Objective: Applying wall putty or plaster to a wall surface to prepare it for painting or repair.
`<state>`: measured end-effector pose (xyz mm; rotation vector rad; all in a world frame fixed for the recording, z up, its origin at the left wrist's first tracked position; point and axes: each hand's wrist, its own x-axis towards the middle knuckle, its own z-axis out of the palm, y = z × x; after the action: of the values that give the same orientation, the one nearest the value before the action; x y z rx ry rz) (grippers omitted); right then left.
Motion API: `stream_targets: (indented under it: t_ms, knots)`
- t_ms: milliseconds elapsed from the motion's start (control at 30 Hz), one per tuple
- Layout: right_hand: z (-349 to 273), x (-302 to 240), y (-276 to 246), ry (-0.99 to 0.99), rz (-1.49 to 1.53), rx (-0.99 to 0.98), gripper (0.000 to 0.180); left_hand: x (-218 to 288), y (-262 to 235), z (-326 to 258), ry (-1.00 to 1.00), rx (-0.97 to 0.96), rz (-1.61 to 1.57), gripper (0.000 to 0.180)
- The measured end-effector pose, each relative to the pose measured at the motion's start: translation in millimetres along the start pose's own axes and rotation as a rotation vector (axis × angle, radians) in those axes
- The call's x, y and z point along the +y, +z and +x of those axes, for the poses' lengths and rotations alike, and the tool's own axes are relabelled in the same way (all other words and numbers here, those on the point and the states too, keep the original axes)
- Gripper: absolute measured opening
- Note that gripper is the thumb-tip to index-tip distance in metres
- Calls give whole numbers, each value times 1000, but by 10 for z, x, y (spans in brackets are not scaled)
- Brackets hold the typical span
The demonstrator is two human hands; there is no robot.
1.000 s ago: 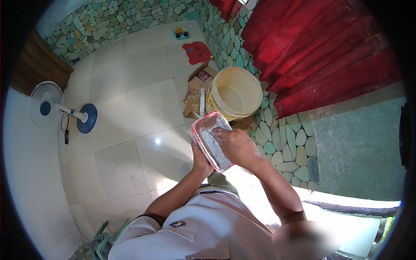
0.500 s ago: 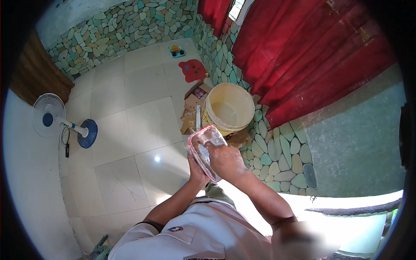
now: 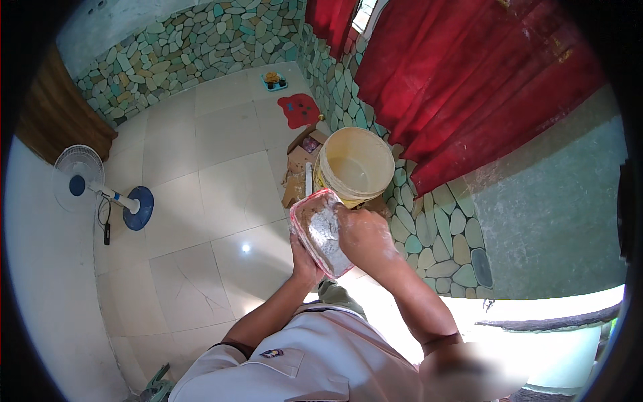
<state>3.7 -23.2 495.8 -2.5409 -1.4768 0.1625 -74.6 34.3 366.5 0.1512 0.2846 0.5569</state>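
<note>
My left hand [image 3: 306,263] holds a shallow rectangular plastic tub [image 3: 299,230] with a red-edged rim from below and along its left side. White powder or paste [image 3: 324,226] and a brownish residue coat the tub's inside. Over the tub's right side is my right hand [image 3: 367,240], dusted white, with its fingers curled in at the contents. Its knuckles hide the fingertips, so what they pinch cannot be made out. Just beyond the tub stands a large cream bucket [image 3: 355,161], its inner wall smeared.
An opened cardboard box [image 3: 296,161] and a pale flat bar [image 3: 309,177] lie left of the bucket. Farther off are a red mat [image 3: 299,111] and a small blue tray [image 3: 284,86] with items. A fan [image 3: 138,208] stands at left; a red curtain [image 3: 462,87] hangs at right.
My right hand has shifted right and toward the tub's right rim, uncovering more of the white material. Its fingers look more curled. My left hand still supports the tub.
</note>
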Motion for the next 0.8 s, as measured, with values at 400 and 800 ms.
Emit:
stream_targets:
  t_ms: [400, 800]
  knots:
    - [-127, -108, -39, -51, 307, -104, 20, -61, -90, -58, 34, 11, 58, 54]
    - [-197, 123, 34, -80, 77, -118, 26, -342, -21, -80, 152, 12, 49, 47]
